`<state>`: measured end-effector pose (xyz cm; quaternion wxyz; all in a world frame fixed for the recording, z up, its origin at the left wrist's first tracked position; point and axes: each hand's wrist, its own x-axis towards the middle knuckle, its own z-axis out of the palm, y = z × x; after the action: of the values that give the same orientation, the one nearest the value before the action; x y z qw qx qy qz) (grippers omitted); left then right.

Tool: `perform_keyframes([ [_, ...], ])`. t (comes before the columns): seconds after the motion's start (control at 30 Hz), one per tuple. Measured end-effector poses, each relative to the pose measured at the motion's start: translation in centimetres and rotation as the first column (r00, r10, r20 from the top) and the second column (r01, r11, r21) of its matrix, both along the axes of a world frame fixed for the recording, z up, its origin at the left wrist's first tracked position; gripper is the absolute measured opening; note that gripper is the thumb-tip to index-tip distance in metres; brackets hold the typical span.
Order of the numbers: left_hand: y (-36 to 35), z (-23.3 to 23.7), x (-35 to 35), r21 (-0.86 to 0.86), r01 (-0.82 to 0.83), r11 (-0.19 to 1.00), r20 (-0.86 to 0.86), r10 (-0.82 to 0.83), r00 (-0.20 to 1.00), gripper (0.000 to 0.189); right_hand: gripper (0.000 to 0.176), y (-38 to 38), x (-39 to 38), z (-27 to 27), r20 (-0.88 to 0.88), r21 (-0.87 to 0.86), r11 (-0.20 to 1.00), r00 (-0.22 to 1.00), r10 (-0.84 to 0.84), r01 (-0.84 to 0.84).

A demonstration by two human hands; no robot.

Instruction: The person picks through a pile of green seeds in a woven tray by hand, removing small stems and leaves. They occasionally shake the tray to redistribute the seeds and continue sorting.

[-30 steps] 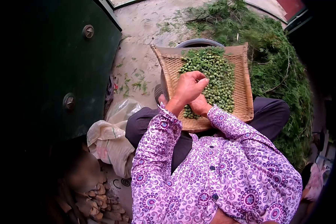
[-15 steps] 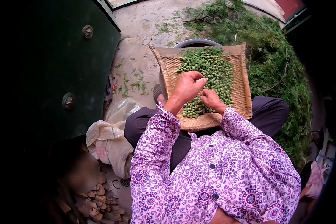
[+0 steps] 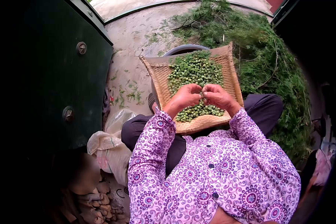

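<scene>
A woven winnowing tray (image 3: 230,76) rests across my lap, its middle heaped with small green cones (image 3: 198,74) and bits of green leaf sprig. Over the near half of the heap, my left hand (image 3: 186,97) and my right hand (image 3: 219,98) meet with fingertips almost touching. Thumb and fingers are pinched together on both hands. Whatever lies between the fingertips is too small to make out.
Behind the tray shows the rim of a metal basin (image 3: 186,47). Cut evergreen branches (image 3: 257,56) pile up at the right. On the left are a dark green door (image 3: 56,78), a pale woven sack (image 3: 115,156) and chopped firewood (image 3: 97,209).
My right hand has risen and turned so its fingertips meet those of my left hand, which has lowered slightly. The view has shifted a little.
</scene>
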<state>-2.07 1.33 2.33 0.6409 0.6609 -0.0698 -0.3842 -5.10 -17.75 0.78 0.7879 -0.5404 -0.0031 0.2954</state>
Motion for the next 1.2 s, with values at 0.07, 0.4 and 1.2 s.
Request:
perform_keyframes([
  [0.07,-0.1,-0.2,0.2,0.017,0.012,1.000,0.027,-0.012,1.000,0.026,0.012,-0.5,-0.1,0.3,-0.027,0.040,0.999,1.000,-0.010,0.011],
  [0.4,1.0,-2.1,0.2,0.133,-0.104,0.986,0.185,0.078,0.980,0.021,0.017,0.1,0.1,-5.8,0.195,-0.796,0.605,0.958,0.209,0.031],
  [1.2,1.8,-1.6,0.5,0.166,-0.130,0.977,0.228,0.090,0.969,0.024,0.007,0.0,0.2,-7.6,-0.260,-0.407,0.908,0.940,-0.222,0.101],
])
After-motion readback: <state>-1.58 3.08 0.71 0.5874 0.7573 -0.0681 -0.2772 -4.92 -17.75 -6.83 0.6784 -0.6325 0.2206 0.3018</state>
